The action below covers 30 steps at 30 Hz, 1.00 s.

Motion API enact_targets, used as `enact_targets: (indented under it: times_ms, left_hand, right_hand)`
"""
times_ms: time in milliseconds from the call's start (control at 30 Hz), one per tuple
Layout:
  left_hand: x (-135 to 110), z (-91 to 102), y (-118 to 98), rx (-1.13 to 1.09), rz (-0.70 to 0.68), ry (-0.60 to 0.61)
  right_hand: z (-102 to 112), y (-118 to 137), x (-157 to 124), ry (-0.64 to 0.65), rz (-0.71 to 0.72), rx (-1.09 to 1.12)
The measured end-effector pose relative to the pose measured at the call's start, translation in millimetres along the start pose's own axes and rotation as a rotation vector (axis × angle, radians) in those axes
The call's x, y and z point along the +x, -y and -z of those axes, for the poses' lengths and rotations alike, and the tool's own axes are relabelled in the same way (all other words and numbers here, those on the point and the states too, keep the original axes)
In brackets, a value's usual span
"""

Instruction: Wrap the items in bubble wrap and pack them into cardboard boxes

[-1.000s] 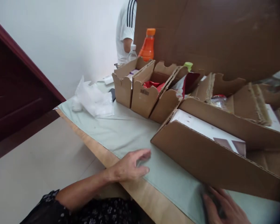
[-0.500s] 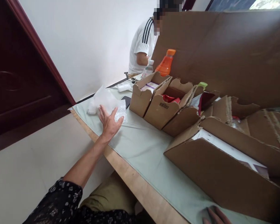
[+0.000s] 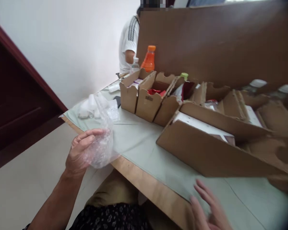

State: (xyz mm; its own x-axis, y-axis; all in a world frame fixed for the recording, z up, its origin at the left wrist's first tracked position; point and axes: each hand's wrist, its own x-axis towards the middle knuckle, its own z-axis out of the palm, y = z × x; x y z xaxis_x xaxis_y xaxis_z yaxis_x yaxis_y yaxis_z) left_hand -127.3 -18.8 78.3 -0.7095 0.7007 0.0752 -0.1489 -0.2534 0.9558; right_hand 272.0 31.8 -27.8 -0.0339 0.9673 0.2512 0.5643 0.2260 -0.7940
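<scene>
One big cardboard panel [image 3: 213,44] stands well beyond both your hands, probably there as a screen, with a person [image 3: 128,48] seated past its edge. Below it runs your table [image 3: 139,137], pale cloth stretching from your right hand [image 3: 217,214] out past your left hand [image 3: 76,156]. Between your hands and the panel, here's a row of cardboard boxes [image 3: 147,102], tops uncovered, likely so you can see and reach what's inside; the long box [image 3: 201,147] lies nearest your right hand.

Now the bubble wrap [image 3: 102,148]! It's up in your left hand, pinched between thumb and fingers, hanging loose by the table's near edge; that light hold seems meant to keep the thin plastic from bunching. More white packing [image 3: 113,110] lies just beyond that hand; whether the two pieces touch, I can't tell. Your right hand shows nothing in it, fingers spread and blurred at the near side of the cloth; contact is unclear. Small stuff, far ahead of your left hand: an orange bottle [image 3: 148,60] and a clear bottle [image 3: 134,66], set behind the boxes, perhaps to leave your working space free.

And what a change from half a second ago: your left hand was spread over the white packing, and now it's drawn back towards you, bubble wrap lifted. Your right hand, only fingers at the bottom then, has come further into view.
</scene>
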Motion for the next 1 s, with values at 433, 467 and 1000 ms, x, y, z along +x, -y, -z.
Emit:
enact_targets:
  times_ms: [433,467,1000]
  left_hand:
    - [-62,-57.6,13,0.006,0.290,0.343]
    - [-60,-59.6,17,0.015,0.331,0.370]
    - [-63,-73.2,79,0.955,-0.653,0.943]
  right_hand:
    - [-32,66,-3,0.142,-0.426,0.911]
    - [-22,61,-3,0.062,-0.426,0.868]
    - [-7,42,2,-0.046,0.392,-0.374]
